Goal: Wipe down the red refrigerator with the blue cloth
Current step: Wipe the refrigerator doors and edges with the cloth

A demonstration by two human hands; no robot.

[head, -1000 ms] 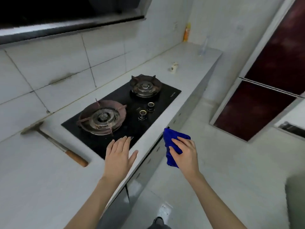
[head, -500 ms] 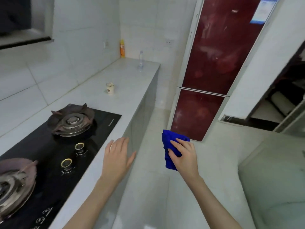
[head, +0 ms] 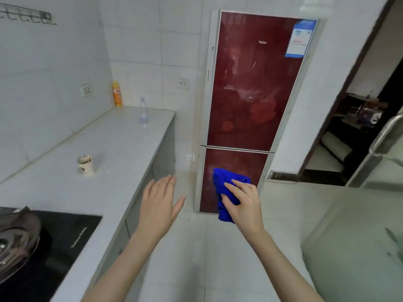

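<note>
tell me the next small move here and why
Probably step closer and raise the right hand toward the upper door: the blue cloth is already gripped, but the red refrigerator looks out of reach across open floor, and its smudges remain.

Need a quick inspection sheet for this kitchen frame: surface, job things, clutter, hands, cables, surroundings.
Surface: grey countertop along the left wall, black gas hob at its near end.
Job's things: red refrigerator upright ahead, both doors shut, smears on the upper door; blue cloth bunched in the right hand.
Clutter: small cup, clear bottle, orange spray can on the counter.
Hands: right hand grips the cloth, short of the fridge; left hand open, empty, in the air.
Cables: nothing seen.
Surroundings: white tiled walls, wall sockets, open doorway on the right, pale tiled floor.
</note>
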